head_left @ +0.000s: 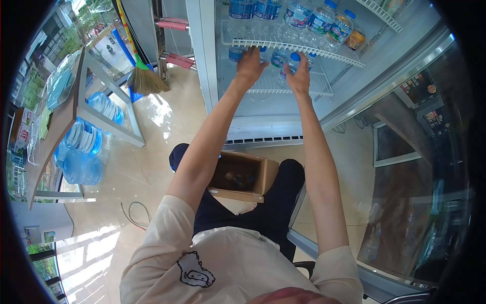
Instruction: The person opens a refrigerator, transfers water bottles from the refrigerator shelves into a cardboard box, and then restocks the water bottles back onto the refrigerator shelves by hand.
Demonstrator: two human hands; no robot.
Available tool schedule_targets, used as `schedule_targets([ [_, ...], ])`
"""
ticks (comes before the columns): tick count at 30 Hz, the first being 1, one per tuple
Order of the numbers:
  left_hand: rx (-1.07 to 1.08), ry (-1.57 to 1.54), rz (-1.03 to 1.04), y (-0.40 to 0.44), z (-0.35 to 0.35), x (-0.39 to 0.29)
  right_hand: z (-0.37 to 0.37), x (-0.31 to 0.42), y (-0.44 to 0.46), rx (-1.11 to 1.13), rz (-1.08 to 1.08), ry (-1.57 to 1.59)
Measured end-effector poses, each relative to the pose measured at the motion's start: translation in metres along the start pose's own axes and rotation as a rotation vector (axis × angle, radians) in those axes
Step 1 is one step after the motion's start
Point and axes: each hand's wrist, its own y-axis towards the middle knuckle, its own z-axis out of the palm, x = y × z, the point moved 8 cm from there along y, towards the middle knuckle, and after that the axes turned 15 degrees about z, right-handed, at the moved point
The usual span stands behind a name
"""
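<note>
Right, from the head view we look down past both arms into a tall fridge, its glass door [400, 167] swung wide. The right hand [298, 77] is in at the lower shelf [304, 92], closed narrow, thumb to one side and fingers to the other, with a blue-capped bottle [294, 59] between them. The left hand [249, 69] reaches in alongside, fingers spread fairly wide under the front edge of the upper shelf [304, 48], right by more bottles; whether it grips one, I cannot tell.

And how do things stand? Up top, upright bottles [296, 16] line much of the shelf, with an orange-wrapped item [356, 39] at the end of the row. Below, a smaller group sits towards the back, bare wire showing in front of it. Down between the knees there's an open cardboard box [264, 177], mostly dark inside, with something clear and indistinct [238, 178] at the bottom. So one bottle is in hand on the lower level; the box's full contents can't be made out.
</note>
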Motion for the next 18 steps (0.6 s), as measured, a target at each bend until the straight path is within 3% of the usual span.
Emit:
schedule_targets([
  [5,-0.08,-0.209,0.0,-0.03,-0.021,-0.029,-0.006,0.007,-0.029,-0.028,0.028,0.086],
  [9,-0.101,-0.179,0.046,-0.055,-0.031,-0.04,-0.014,0.011,-0.053,-0.081,-0.081,0.125],
  [12,-0.173,-0.187,0.135,-0.076,-0.046,-0.047,-0.035,0.006,-0.082,-0.201,-0.027,0.316],
  [15,-0.233,-0.206,0.162,-0.092,-0.075,-0.07,-0.066,0.035,-0.117,-0.311,-0.051,0.383],
  [18,-0.23,-0.247,0.14,-0.107,-0.1,-0.091,-0.095,0.062,-0.146,-0.261,-0.02,0.416],
])
